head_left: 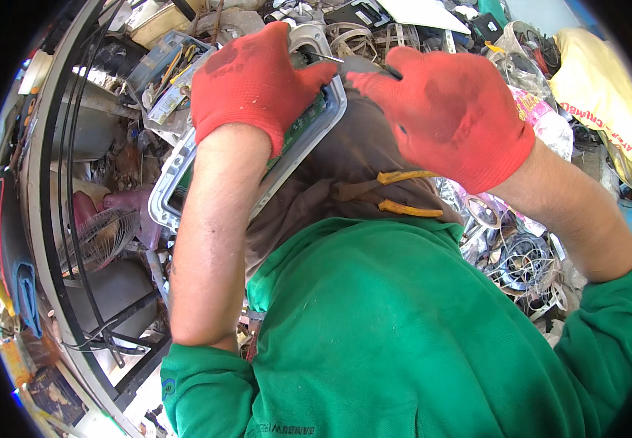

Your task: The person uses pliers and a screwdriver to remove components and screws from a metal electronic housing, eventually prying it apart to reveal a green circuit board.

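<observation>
My left hand point(247, 84), in a red glove, is closed over the far part of a grey metal housing point(336, 109). The housing lies slanted under my left forearm, and a green circuit board point(305, 125) shows inside it. A thin metal rod point(328, 58) sticks out by my left thumb; its other end is hidden. My right hand point(451, 109), also red-gloved, is raised to the right of the housing, apart from it. Its fingers are curled, with a small dark piece point(395, 72) showing between them that I cannot make out.
An orange-handled tool point(407, 176), apparently pliers, rests on my lap. A black metal frame point(49, 182) stands at left, near a wire fan guard point(104, 237). Tangled cables point(520, 263) and a yellow sack point(600, 95) lie at right. Mixed scrap point(363, 36) covers the far side.
</observation>
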### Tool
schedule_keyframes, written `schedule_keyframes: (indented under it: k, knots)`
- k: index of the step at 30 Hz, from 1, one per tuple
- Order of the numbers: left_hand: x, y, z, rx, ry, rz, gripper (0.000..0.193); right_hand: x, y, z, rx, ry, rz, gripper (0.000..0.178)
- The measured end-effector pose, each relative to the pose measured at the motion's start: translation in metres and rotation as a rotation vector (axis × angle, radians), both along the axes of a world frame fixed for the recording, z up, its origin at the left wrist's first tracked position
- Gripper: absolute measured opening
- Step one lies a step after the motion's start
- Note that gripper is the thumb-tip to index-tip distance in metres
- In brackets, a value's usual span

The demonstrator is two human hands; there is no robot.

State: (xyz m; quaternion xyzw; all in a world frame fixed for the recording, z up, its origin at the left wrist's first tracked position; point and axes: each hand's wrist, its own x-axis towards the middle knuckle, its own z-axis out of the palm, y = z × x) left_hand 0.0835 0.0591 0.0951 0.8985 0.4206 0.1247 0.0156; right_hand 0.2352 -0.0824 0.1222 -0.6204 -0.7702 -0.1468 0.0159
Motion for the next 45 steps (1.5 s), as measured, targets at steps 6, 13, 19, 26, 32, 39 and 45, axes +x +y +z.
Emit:
schedule_keyframes:
  k: [6, 13, 19, 26, 32, 39, 45]
  knots:
    - [-0.006, -0.003, -0.009, 0.08, -0.125, -0.081, 0.059, 0.001, -0.005, 0.006, 0.096, 0.296, -0.313, 0.035]
    - [-0.011, 0.004, -0.007, 0.055, -0.08, -0.167, 0.054, -0.005, -0.006, -0.005, 0.09, 0.319, -0.191, 0.037]
    - [-0.01, 0.005, 0.007, 0.044, 0.1, -0.3, 0.04, -0.003, -0.003, -0.005, 0.123, 0.358, -0.185, 0.031]
    - [0.0, -0.004, -0.007, 0.077, 0.046, -0.208, 0.035, 0.016, -0.013, 0.015, -0.066, 1.04, -0.299, 0.039]
    - [0.0, -0.007, -0.001, 0.098, -0.049, -0.279, 0.016, -0.005, -0.043, -0.007, 0.072, 1.05, -0.368, 0.033]
    - [-0.004, -0.004, 0.005, 0.038, -0.033, -0.262, 0.018, -0.02, -0.032, -0.014, 0.259, 0.655, -0.1, 0.041]
    - [-0.002, -0.016, 0.013, 0.03, -0.016, -0.203, 0.02, -0.016, -0.031, -0.026, 0.309, 1.145, -0.072, 0.039]
